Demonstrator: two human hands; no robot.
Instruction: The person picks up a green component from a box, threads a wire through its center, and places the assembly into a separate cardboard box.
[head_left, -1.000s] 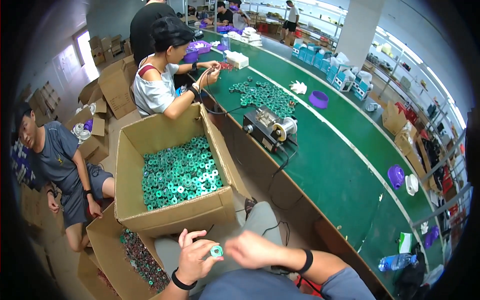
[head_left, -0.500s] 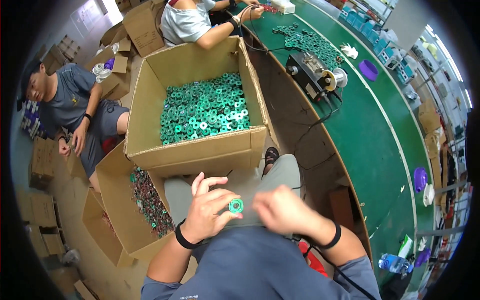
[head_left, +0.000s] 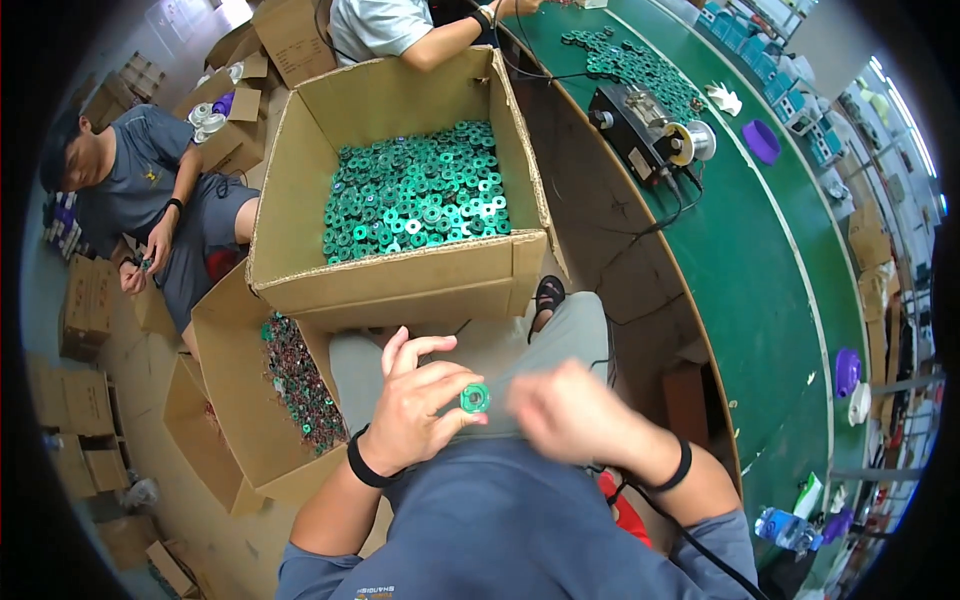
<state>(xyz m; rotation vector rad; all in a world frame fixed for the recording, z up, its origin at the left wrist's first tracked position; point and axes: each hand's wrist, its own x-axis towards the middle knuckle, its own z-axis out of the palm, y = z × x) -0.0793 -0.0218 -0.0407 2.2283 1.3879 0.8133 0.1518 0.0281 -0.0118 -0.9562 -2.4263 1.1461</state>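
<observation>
My left hand (head_left: 412, 410) pinches a small green ring-shaped circuit board (head_left: 474, 398) between thumb and forefinger, its other fingers raised. The ring's round hole shows in the middle. Close to its right is my right hand (head_left: 568, 412), curled but smeared by motion, so I cannot make out whether anything is in its fingers. Both hands are above my lap. Just beyond them stands a large cardboard box (head_left: 400, 288) holding a heap of similar green rings (head_left: 415, 190).
Left of my knees, an open carton (head_left: 232, 372) holds mixed dark, reddish and green bits (head_left: 300, 385). A green workbench (head_left: 735, 310) curves along the right, bearing a black machine with a spool (head_left: 640, 140). One person (head_left: 150, 180) sits at left, another (head_left: 385, 30) beyond the box.
The view has shifted slightly, with the box and bench higher in the picture. My left hand still pinches the green ring, and my right hand is blurred beside it in both frames.
</observation>
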